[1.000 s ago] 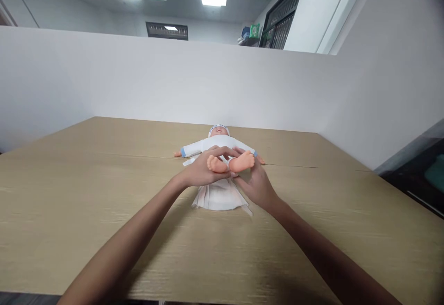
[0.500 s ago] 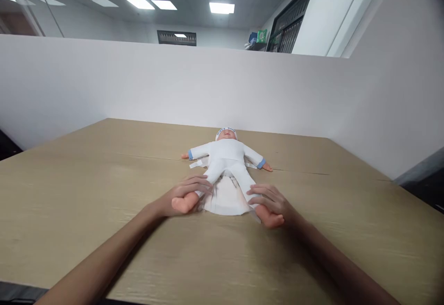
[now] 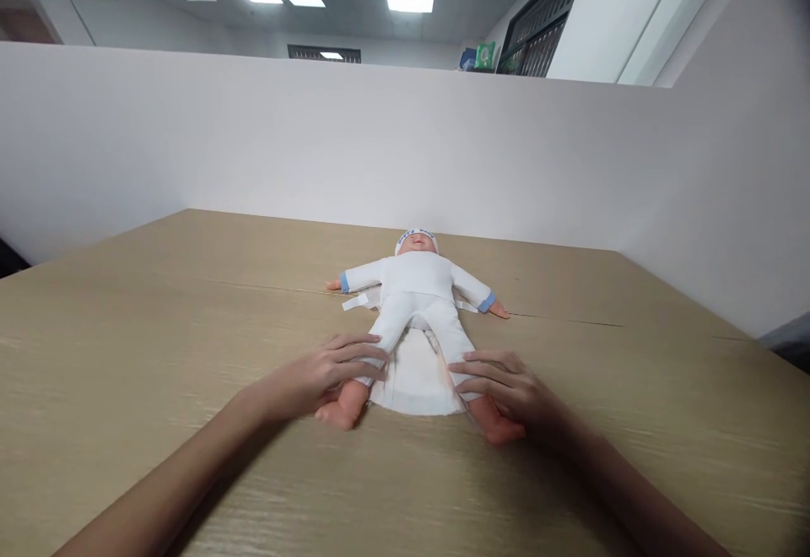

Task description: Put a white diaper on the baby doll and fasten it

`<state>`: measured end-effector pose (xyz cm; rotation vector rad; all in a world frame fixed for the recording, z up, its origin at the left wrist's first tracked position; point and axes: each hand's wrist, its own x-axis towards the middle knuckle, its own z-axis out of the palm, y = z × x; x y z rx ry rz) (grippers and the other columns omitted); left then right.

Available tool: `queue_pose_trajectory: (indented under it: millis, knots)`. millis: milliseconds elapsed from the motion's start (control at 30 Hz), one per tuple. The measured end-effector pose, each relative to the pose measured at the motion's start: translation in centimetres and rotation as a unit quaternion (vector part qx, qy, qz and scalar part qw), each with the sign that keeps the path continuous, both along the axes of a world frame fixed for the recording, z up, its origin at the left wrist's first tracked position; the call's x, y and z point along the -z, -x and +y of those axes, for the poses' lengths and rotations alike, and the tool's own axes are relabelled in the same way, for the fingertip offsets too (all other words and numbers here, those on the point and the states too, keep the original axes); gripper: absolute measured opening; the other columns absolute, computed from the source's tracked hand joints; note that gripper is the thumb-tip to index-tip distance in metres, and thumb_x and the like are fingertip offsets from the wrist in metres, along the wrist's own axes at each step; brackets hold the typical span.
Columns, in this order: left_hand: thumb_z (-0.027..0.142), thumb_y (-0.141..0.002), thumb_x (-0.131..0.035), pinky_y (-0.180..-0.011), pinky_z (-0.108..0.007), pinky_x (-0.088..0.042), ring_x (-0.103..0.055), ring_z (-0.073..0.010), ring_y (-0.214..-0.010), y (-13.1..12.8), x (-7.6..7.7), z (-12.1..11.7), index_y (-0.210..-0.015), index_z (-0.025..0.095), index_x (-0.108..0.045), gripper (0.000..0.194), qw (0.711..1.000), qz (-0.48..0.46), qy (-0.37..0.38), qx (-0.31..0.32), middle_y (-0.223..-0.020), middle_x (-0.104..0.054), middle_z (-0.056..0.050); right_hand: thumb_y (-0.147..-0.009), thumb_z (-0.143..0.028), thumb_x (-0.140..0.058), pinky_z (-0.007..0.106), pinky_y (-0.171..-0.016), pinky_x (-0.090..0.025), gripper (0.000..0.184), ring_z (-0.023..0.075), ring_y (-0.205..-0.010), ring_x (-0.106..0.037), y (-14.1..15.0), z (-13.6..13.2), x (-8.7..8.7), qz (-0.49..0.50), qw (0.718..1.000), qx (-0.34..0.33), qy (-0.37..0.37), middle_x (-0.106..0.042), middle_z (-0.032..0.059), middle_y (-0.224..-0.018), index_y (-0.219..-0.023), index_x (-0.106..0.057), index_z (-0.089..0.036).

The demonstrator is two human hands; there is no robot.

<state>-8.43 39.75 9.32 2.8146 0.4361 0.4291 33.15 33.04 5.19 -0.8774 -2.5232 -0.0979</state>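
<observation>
While both hands rest on the white-clad legs of the baby doll [image 3: 418, 277], I rate uneven pressure as the likeliest trouble. Taking the doll's hips as the clock's hub, it lies face up on the wood-grained tabletop [image 3: 405, 489], head at twelve, legs splayed apart. At eight, the left hand [image 3: 338, 370] lies with fingers loosely spread over one lower leg; at four, the right hand [image 3: 506, 384] lies likewise over the other. I cannot tell from my end whether either thumb closes underneath, as neither shows clearly. If one side were pulled harder, I'd expect the doll to twist and the opened diaper [image 3: 414, 390] to skew beneath it. The diaper's near panel spreads toward six, between the legs, so a bare foot [image 3: 345, 411] at seven or another bare foot [image 3: 501, 430] at five, swung inward, could fold its edge. A fastening tab [image 3: 355, 302] sticks out at nine and a matching tab [image 3: 468, 306] at three; a careless slide toward six could crumple either one or trap it under the body.
</observation>
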Motion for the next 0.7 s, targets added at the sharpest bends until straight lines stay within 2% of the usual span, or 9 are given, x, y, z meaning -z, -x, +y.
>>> queue_pose_trajectory:
  millis: [167,267,333,400,467,533,567,633,700]
  knots:
    - [0.012,-0.107,-0.053,-0.128,-0.051,-0.047,-0.042,-0.0282,-0.160,-0.3,-0.9,-0.4,-0.150,0.031,-0.064,0.048,1.000,-0.011,0.027,0.000,-0.161,-0.060,-0.006,-0.111,-0.023,-0.052,0.040,-0.117,-0.054,0.030,0.0212,-0.144,-0.061,-0.4,0.5,0.5,0.056,0.997,-0.015,0.050,-0.072,0.0004,-0.145,-0.125,-0.077,-0.031]
    - [0.012,-0.108,-0.049,-0.130,-0.050,-0.044,-0.040,-0.0271,-0.162,-0.3,-1.5,-0.8,-0.149,0.032,-0.064,0.048,0.997,0.006,0.075,-0.012,-0.163,-0.058,-0.003,-0.112,-0.026,-0.054,0.037,-0.118,-0.055,0.030,0.0210,-0.144,-0.061,-0.9,0.8,0.7,0.112,0.987,-0.040,0.106,-0.071,0.0026,-0.147,-0.131,-0.077,-0.032]
    - [0.012,-0.109,-0.044,-0.131,-0.049,-0.042,-0.040,-0.0256,-0.161,-0.5,-1.8,-1.2,-0.146,0.033,-0.066,0.047,0.992,0.005,0.119,-0.039,-0.161,-0.059,0.000,-0.114,-0.025,-0.048,0.037,-0.119,-0.055,0.037,0.0201,-0.145,-0.061,-1.2,0.9,0.5,0.128,0.980,-0.046,0.147,-0.070,0.0026,-0.148,-0.136,-0.076,-0.034]
    - [0.020,-0.111,-0.045,-0.128,-0.049,-0.043,-0.041,-0.0269,-0.158,-1.1,-2.1,-2.0,-0.141,0.033,-0.066,0.039,0.986,-0.006,0.146,-0.077,-0.155,-0.063,0.000,-0.116,-0.023,-0.039,0.039,-0.122,-0.054,0.045,0.0196,-0.146,-0.061,-1.4,0.8,0.0,0.135,0.972,-0.041,0.186,-0.069,0.0015,-0.149,-0.136,-0.077,-0.036]
    - [0.038,-0.109,-0.059,-0.121,-0.049,-0.048,-0.045,-0.0311,-0.150,-1.9,-2.2,-2.9,-0.139,0.032,-0.064,0.031,0.982,-0.011,0.147,-0.117,-0.146,-0.066,-0.003,-0.116,-0.025,-0.037,0.041,-0.123,-0.052,0.046,0.0208,-0.145,-0.061,-1.2,0.4,-0.6,0.143,0.966,-0.034,0.213,-0.070,0.0025,-0.148,-0.138,-0.076,-0.034]
    - [0.051,-0.098,-0.076,-0.111,-0.050,-0.052,-0.050,-0.0344,-0.137,-2.9,-2.1,-3.8,-0.136,0.029,-0.062,0.046,0.981,-0.004,0.121,-0.152,-0.139,-0.066,-0.006,-0.114,-0.030,-0.044,0.044,-0.122,-0.052,0.040,0.0236,-0.144,-0.062,-0.5,-0.2,-1.0,0.139,0.967,-0.011,0.214,-0.071,0.0057,-0.146,-0.144,-0.071,-0.031]
    - [0.052,-0.093,-0.081,-0.107,-0.050,-0.053,-0.051,-0.0351,-0.131,-3.4,-1.8,-4.1,-0.133,0.027,-0.062,0.051,0.981,0.002,0.101,-0.167,-0.137,-0.065,-0.008,-0.112,-0.033,-0.050,0.046,-0.121,-0.052,0.039,0.0258,-0.143,-0.062,0.0,-0.6,-1.1,0.126,0.972,0.003,0.200,-0.070,0.0077,-0.145,-0.147,-0.068,-0.029]
    - [0.044,-0.090,-0.083,-0.104,-0.051,-0.052,-0.052,-0.0349,-0.123,-4.4,-1.2,-4.5,-0.125,0.023,-0.062,0.046,0.979,0.012,0.055,-0.195,-0.134,-0.064,-0.009,-0.106,-0.041,-0.063,0.051,-0.118,-0.052,0.050,0.0311,-0.139,-0.061,1.4,-1.4,-1.0,0.085,0.984,0.043,0.153,-0.068,0.0113,-0.146,-0.154,-0.061,-0.027]
    - [0.030,-0.090,-0.079,-0.103,-0.050,-0.051,-0.051,-0.0340,-0.119,-5.1,-0.6,-4.6,-0.119,0.021,-0.061,0.035,0.976,0.022,0.013,-0.215,-0.130,-0.063,-0.010,-0.099,-0.048,-0.073,0.055,-0.112,-0.053,0.065,0.0348,-0.133,-0.061,3.1,-2.2,-0.4,0.044,0.990,0.090,0.096,-0.065,0.0133,-0.146,-0.158,-0.056,-0.028]
